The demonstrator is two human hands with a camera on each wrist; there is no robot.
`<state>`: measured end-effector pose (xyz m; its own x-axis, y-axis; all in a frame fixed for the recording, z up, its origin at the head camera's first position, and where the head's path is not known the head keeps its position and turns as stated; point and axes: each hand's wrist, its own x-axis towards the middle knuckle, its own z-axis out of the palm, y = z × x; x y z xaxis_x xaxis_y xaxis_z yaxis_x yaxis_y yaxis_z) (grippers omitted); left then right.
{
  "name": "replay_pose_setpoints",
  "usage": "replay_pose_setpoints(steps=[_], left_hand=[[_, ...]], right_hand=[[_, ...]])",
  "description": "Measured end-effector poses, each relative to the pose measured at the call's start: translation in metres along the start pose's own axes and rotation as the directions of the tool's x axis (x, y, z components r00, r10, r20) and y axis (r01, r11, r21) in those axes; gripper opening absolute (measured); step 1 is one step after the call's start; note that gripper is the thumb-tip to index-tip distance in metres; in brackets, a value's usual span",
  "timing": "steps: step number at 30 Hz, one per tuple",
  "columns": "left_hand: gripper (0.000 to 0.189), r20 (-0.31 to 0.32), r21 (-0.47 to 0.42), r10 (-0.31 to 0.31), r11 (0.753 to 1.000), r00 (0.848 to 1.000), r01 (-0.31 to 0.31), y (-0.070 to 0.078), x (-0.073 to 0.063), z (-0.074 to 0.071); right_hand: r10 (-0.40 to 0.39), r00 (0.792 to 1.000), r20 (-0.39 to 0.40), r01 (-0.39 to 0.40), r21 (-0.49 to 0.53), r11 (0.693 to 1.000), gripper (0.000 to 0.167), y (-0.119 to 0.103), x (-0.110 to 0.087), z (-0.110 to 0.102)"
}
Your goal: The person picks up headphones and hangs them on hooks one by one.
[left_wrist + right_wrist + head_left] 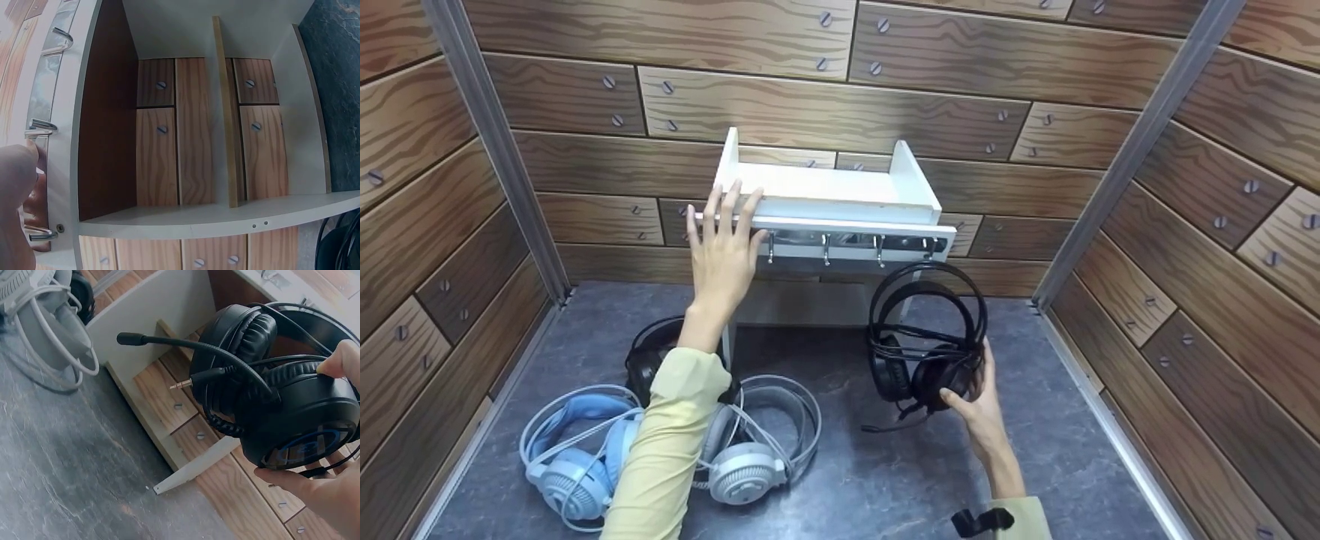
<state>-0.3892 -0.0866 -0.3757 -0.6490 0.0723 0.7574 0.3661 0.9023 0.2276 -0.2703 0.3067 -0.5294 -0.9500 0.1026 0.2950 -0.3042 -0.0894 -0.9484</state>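
Observation:
My right hand (984, 414) holds a black headset (891, 375) by one ear cup, in front of the right end of a white hook rack (810, 184). In the right wrist view, the thumb and fingers grip the ear cup; its boom microphone (169, 341) and a jack plug (205, 377) stick out to the left. The headset's headband stands up near the rightmost hook. My left hand (724, 259) rests on the rack's left front edge, fingers straight and spread. In the left wrist view, a digit of that hand touches a metal hook (42, 132).
On the grey floor at left lie a light blue headset (574, 480), a white-grey headset (746, 472) and another black headset (645, 367), partly hidden by my left arm. Wood-patterned walls (930, 120) close in the back and both sides.

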Motion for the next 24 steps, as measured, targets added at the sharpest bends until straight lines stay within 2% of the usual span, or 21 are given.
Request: replay_pose_setpoints(steps=[5,12,24], left_hand=[[0.056,0.015,0.016,-0.001,1.0,1.0,0.001,-0.001,0.0,0.0],[0.055,-0.006,0.024,0.014,1.0,1.0,-0.014,-0.001,-0.001,0.0],[0.055,-0.005,0.034,0.015,0.999,1.0,-0.015,-0.001,0.0,0.0]], right_hand=[[-0.004,1.0,0.022,0.003,0.02,1.0,0.112,0.008,0.01,-0.003],[-0.019,1.0,0.013,0.019,-0.012,1.0,0.114,0.015,0.027,-0.006],[0.025,0.997,-0.078,-0.034,-0.113,0.993,0.112,0.019,0.053,-0.003]])
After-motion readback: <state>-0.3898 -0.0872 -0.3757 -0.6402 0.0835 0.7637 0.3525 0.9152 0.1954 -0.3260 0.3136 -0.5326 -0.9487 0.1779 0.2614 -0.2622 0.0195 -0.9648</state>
